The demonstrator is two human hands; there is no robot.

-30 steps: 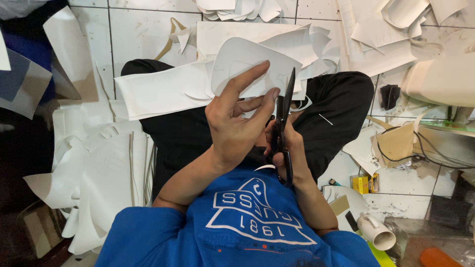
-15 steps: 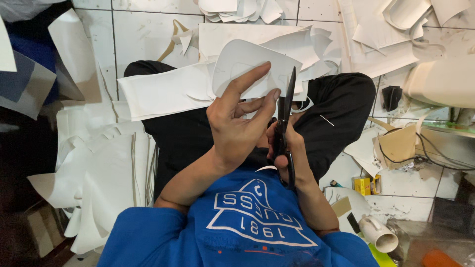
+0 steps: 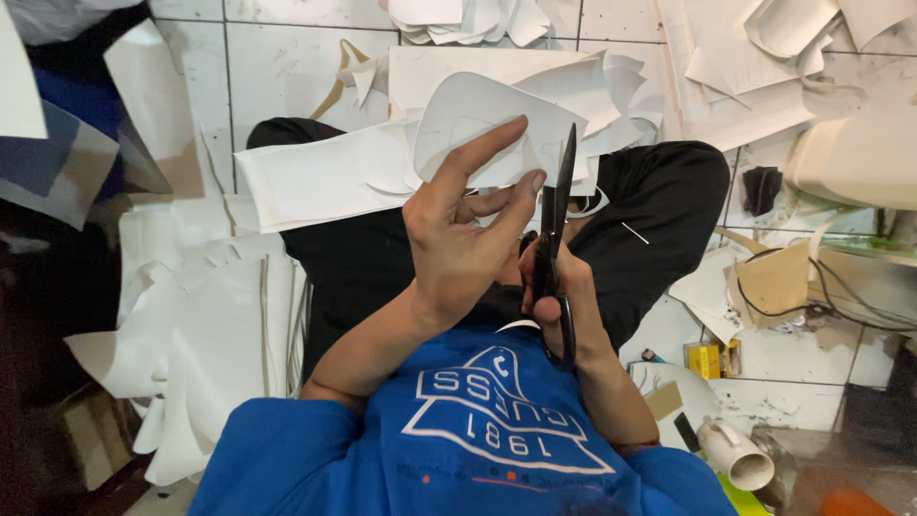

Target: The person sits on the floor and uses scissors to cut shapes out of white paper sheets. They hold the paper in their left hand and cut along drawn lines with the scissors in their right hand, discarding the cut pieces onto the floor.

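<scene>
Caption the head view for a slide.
Left hand holds a rounded white sheet piece while right hand works black scissors at its edge.

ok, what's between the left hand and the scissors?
Head view: only the white sheet, pinched by the left hand, reaching across to the scissors blade.

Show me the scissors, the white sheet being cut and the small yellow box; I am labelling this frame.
scissors (image 3: 564, 182), head view, on the black blade.
white sheet (image 3: 478, 115), head view, on its curved upper part.
yellow box (image 3: 705, 359), head view, on its top face.
</scene>
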